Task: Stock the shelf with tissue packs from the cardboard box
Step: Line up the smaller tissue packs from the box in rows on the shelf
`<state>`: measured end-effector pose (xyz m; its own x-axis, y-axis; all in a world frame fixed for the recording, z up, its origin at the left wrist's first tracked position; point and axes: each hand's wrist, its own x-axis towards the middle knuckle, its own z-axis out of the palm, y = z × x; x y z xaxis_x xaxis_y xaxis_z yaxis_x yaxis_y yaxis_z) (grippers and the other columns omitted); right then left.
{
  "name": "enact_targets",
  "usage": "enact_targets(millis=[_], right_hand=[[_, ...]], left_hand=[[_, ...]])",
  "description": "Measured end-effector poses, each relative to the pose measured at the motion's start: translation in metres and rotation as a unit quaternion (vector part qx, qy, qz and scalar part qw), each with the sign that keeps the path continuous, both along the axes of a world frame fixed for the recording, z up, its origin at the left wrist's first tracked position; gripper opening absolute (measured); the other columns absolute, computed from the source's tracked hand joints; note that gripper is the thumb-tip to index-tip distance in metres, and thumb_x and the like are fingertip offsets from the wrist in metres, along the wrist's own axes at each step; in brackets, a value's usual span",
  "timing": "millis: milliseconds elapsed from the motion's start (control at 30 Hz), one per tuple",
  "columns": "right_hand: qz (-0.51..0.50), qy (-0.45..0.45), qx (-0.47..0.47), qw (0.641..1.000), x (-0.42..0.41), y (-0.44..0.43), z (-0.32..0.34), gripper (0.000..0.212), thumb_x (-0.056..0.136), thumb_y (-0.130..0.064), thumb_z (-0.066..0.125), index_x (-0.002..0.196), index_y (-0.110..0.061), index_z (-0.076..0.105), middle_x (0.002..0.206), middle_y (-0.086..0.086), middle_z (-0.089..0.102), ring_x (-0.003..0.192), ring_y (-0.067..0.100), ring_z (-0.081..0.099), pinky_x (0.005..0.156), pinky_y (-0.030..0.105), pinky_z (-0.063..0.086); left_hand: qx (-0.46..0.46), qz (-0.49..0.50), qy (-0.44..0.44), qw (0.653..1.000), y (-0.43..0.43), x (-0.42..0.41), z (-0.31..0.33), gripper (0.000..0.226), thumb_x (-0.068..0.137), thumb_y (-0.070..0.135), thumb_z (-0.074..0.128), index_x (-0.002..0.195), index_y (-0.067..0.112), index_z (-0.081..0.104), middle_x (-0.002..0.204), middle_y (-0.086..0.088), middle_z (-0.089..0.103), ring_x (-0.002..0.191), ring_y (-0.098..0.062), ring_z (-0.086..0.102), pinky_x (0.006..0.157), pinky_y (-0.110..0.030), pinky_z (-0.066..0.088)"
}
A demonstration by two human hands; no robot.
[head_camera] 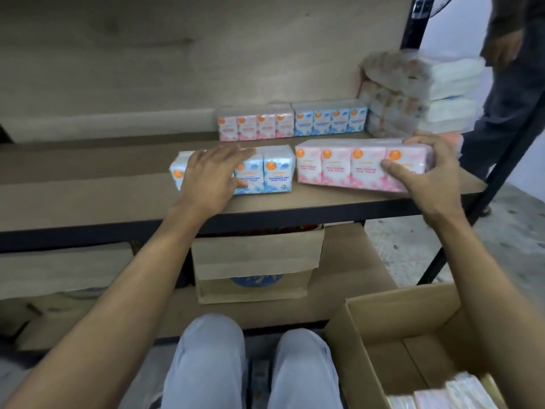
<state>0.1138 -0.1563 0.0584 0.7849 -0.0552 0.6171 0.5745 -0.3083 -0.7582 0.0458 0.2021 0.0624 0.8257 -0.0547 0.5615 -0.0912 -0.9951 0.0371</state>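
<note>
The pink film-wrapped block of rose-scented mini tissue packs (339, 169) stands on the front of the brown wood-grain shelf board (103, 202). It shows four glossy faces side by side, each with an orange dot. The right hand (427, 169) grips its right end, with the thumb pressed on the front face and the fingers curled over the top.

Just left of that grip, past a narrow gap, stands the blue film-wrapped block of fragrance-free mini tissue packs (274, 172). The left hand (212, 175) lies flat on it with the fingers stretched along the top, and nothing is clasped.

Both blocks sit near the board's black metal front edge. Bare board stretches away left of the left hand. Behind the hands a strip of board runs to a back row of one pink block (256, 125) and one blue block (330, 119). Beyond the right-hand grip a blurred stack of wrapped bundles (395, 98) rises at the shelf's end.

Below the right forearm the open brown cardboard box (383, 335) has matte flaps and a few packs (442, 394) in its corner. Under the board sits another cardboard box (256, 261).
</note>
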Motion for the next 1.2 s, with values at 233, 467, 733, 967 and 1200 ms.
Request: enact_targets(millis=[233, 467, 733, 967, 1200], right_hand=[[0.066, 0.078, -0.038, 0.994, 0.040, -0.007, -0.013, 0.040, 0.069, -0.017, 0.082, 0.096, -0.042, 0.064, 0.144, -0.009, 0.042, 0.132, 0.007, 0.042, 0.108, 0.041, 0.041], [0.078, 0.115, -0.138, 0.981, 0.055, -0.007, 0.008, 0.050, 0.075, -0.012, 0.078, 0.116, -0.035, 0.063, 0.148, -0.014, 0.037, 0.133, 0.001, 0.036, 0.114, 0.037, 0.032], [-0.029, -0.013, -0.321, 0.947, 0.048, 0.042, 0.032, 0.071, 0.067, -0.046, 0.079, 0.131, -0.031, 0.053, 0.146, 0.001, 0.045, 0.137, 0.027, 0.034, 0.113, 0.050, 0.027], [-0.039, -0.007, -0.416, 0.909, 0.052, 0.066, 0.005, 0.071, 0.069, -0.048, 0.077, 0.133, -0.038, 0.048, 0.146, -0.004, 0.043, 0.138, 0.019, 0.029, 0.111, 0.055, 0.006], [0.034, -0.018, -0.397, 0.917, 0.073, 0.058, 0.010, 0.069, 0.065, -0.043, 0.081, 0.128, -0.040, 0.054, 0.142, -0.005, 0.048, 0.135, 0.016, 0.036, 0.111, 0.054, 0.013]], left_hand=[[0.015, 0.015, 0.028, 0.999, 0.007, 0.021, -0.004, 0.070, 0.080, 0.036, 0.071, 0.143, 0.032, 0.040, 0.149, -0.003, 0.042, 0.137, -0.025, 0.036, 0.110, -0.045, 0.022], [0.006, 0.010, 0.042, 0.999, 0.014, 0.033, -0.003, 0.074, 0.078, 0.039, 0.073, 0.143, 0.035, 0.039, 0.151, -0.002, 0.040, 0.139, -0.025, 0.035, 0.115, -0.048, 0.019], [-0.016, -0.010, 0.045, 0.999, 0.016, 0.031, -0.003, 0.073, 0.080, 0.045, 0.069, 0.144, 0.035, 0.036, 0.153, 0.001, 0.036, 0.142, -0.019, 0.029, 0.117, -0.044, 0.014], [-0.035, -0.015, 0.013, 0.999, 0.012, 0.031, -0.004, 0.065, 0.080, 0.037, 0.071, 0.140, 0.032, 0.046, 0.148, 0.002, 0.044, 0.138, -0.019, 0.036, 0.114, -0.041, 0.014], [-0.035, -0.025, 0.003, 0.999, 0.007, 0.041, -0.006, 0.064, 0.080, 0.038, 0.072, 0.139, 0.031, 0.047, 0.146, 0.003, 0.046, 0.136, -0.018, 0.038, 0.112, -0.038, 0.015]])
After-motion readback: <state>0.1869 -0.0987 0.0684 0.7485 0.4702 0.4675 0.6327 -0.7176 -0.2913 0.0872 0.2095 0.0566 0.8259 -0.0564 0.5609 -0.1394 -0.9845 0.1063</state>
